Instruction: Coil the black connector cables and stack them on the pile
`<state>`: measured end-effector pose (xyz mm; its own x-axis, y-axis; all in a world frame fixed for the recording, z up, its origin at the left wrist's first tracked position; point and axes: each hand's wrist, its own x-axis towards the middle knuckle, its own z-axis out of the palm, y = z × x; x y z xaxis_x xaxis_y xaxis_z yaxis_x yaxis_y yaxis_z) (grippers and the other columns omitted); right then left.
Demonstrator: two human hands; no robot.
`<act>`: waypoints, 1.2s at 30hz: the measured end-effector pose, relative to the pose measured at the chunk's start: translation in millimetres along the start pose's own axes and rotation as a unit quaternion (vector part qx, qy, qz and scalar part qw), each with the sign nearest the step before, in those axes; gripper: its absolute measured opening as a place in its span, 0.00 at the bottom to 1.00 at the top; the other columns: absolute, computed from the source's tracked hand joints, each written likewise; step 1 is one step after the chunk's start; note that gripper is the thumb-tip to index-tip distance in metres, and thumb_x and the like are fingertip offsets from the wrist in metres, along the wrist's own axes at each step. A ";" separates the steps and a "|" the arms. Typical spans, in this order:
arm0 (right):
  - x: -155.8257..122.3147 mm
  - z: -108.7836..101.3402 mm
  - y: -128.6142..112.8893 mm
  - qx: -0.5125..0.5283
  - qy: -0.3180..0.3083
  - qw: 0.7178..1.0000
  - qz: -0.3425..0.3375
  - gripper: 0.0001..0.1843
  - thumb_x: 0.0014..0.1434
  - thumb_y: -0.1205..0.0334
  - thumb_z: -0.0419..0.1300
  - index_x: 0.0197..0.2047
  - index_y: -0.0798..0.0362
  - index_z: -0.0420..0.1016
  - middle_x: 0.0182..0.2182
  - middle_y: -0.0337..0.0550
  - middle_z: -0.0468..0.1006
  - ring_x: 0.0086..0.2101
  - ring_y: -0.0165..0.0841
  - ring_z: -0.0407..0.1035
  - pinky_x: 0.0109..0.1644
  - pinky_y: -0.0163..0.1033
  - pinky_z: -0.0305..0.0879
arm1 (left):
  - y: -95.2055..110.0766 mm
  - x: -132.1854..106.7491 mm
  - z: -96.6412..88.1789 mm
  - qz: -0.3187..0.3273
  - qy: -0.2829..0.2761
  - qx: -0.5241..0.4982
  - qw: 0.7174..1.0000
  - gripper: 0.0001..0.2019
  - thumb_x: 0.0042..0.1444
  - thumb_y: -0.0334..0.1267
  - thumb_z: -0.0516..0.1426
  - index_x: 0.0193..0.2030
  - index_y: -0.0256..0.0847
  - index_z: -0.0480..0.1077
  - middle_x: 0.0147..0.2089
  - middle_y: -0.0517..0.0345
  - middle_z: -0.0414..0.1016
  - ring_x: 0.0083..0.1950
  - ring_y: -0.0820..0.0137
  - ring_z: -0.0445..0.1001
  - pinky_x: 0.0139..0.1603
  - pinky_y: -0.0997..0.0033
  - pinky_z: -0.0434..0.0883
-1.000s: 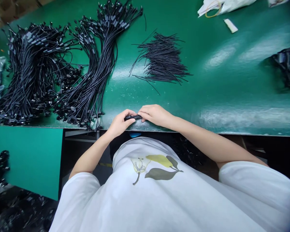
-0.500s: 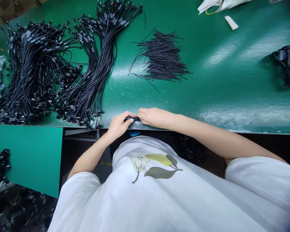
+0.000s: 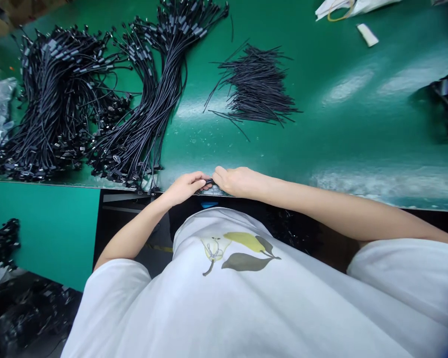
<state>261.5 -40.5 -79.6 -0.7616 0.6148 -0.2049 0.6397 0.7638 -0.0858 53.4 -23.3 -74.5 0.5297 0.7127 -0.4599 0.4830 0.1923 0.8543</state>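
Honestly, mind that table [image 3: 343, 149] edge

So your left hand [image 3: 184, 189] has a small black bundle [image 3: 209, 182] pinched between thumb and fingers, right by the table's front edge. Your right hand [image 3: 237, 181] is curled at the bundle's other end, but its fingertips are hidden, so I can't tell whether they're clamped on it. My worry: one slack left thumb and the bundle could drop off towards your lap. If it's springy, a loose pinch could let it pop open too. Also, those thin black strips [image 3: 261, 87] beyond your hands lie criss-crossed, so pulling one could drag others along.
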 end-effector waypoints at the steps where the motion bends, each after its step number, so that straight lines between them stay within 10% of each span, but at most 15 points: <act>1: -0.5 -0.5 -2.1 0.005 0.000 1.000 0.004 0.15 0.64 0.74 0.39 0.42 0.62 0.67 0.35 0.52 0.70 0.24 0.30 0.66 0.24 0.35 0.48 | -0.8 -1.1 -1.7 0.002 -0.016 0.018 1.000 0.11 0.58 0.39 0.54 0.42 0.36 0.73 0.37 0.55 0.79 0.39 0.69 0.75 0.45 0.69 0.69; 12: -5.6 5.0 14.3 0.116 0.053 0.991 -0.033 0.10 0.66 0.65 0.51 0.45 0.60 0.71 0.38 0.50 0.72 0.34 0.34 0.68 0.35 0.36 0.55 | 7.1 -10.9 17.9 0.042 0.082 0.240 0.966 0.14 0.66 0.42 0.46 0.39 0.42 0.71 0.32 0.60 0.77 0.32 0.70 0.73 0.38 0.71 0.66; 28: -15.4 -4.7 1.6 0.098 0.108 0.988 0.056 0.15 0.68 0.64 0.45 0.41 0.58 0.72 0.36 0.48 0.73 0.32 0.33 0.66 0.28 0.36 0.45 | 11.1 -9.5 12.0 0.093 0.096 0.180 0.975 0.09 0.58 0.43 0.56 0.39 0.39 0.71 0.37 0.60 0.77 0.38 0.68 0.72 0.42 0.70 0.65; 36: -17.7 -7.0 16.8 0.315 0.165 0.935 -0.010 0.19 0.67 0.51 0.50 0.50 0.56 0.71 0.44 0.50 0.74 0.45 0.39 0.66 0.49 0.43 0.61 | 16.7 -18.7 11.9 0.125 0.147 0.249 0.949 0.11 0.61 0.45 0.55 0.41 0.40 0.72 0.38 0.59 0.78 0.38 0.69 0.74 0.40 0.72 0.66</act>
<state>285.0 -37.1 -70.6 -0.6973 0.7089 0.1057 0.4806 0.5719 -0.6647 59.9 -41.4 -54.5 0.4894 0.8653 -0.1083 0.6767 -0.2985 0.6730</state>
